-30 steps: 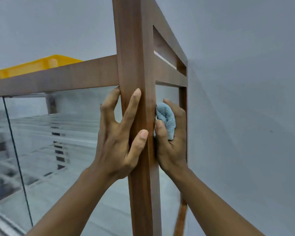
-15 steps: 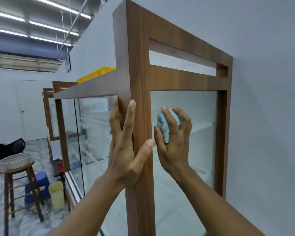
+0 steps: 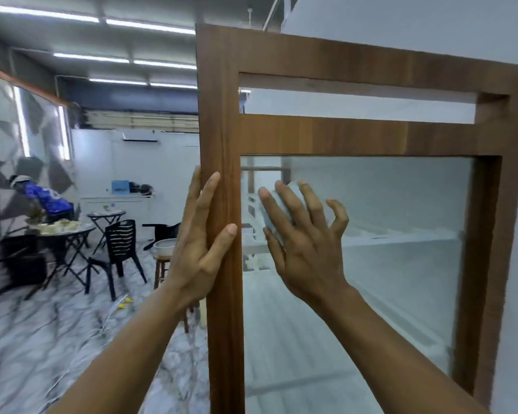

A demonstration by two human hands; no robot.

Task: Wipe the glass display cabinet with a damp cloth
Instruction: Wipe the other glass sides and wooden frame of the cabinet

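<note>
While the cloth (image 3: pixel 268 218) sits bunched under my right hand (image 3: pixel 305 243), pressed to the upper left corner of the cabinet's glass side panel (image 3: pixel 386 249), most of the pane lies to its right and below. The fingers arch over the wad with the thumb at its left side, pinning it. The two outer fingers curl clear of the glass. The pane's long axis runs downward, so I judge long strokes have room down and across to the far frame post (image 3: pixel 485 264). Upward, the wooden cross rail (image 3: pixel 356 135) is near. The corner post (image 3: pixel 222 130) stands just left of the cloth. My left hand (image 3: pixel 201 243) braces that post, fingers straight, thumb across its face, gripping nothing. The right hand is the one on the glass.
</note>
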